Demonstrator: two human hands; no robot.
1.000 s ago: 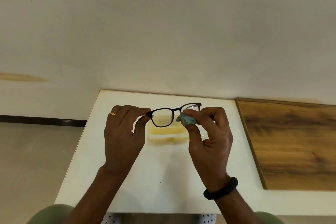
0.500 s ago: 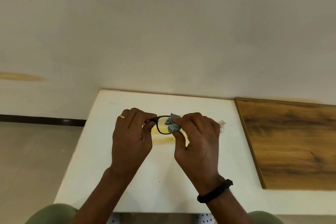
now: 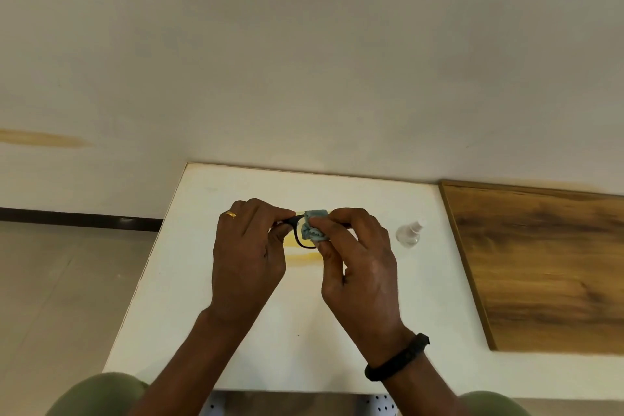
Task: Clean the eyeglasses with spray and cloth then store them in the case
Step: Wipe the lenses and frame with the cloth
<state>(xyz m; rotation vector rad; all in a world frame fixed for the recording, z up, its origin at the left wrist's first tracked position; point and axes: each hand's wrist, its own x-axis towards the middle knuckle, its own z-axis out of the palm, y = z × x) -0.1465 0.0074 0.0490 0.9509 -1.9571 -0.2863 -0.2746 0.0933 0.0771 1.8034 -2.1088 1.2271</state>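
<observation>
Plain pale wall behind; white tabletop (image 3: 189, 280) pushed against it, with a wood-grain panel (image 3: 547, 267) lying along its right side; floor visible to the left.

Left hand (image 3: 248, 257) closed in a pinch on the left end of the dark-framed eyeglasses (image 3: 297, 240), held above the tabletop at mid-depth; ring on one finger. Right hand (image 3: 358, 263) closed, thumb and fingers pressing a small blue-grey cloth (image 3: 312, 230) onto one lens; cloth bunched and covering most of that lens; the other lens and the right end of the frame hidden behind the right hand; black band on the right wrist.

Spray bottle (image 3: 409, 233), clear with white nozzle, lying tilted on the tabletop just right of the right hand, untouched. Pale yellow case (image 3: 302, 255) on the tabletop below and behind the hands, only a strip showing; cannot tell whether open or shut.

Progress, judged: bottle set aside and cloth at work, so spraying likely done; wiping stage in hand, one lens under the cloth; state of the other lens not determinable. Left to do: finish the wipe on both lenses, put the cloth down, fold the temples, place the eyeglasses in the case, close it.
</observation>
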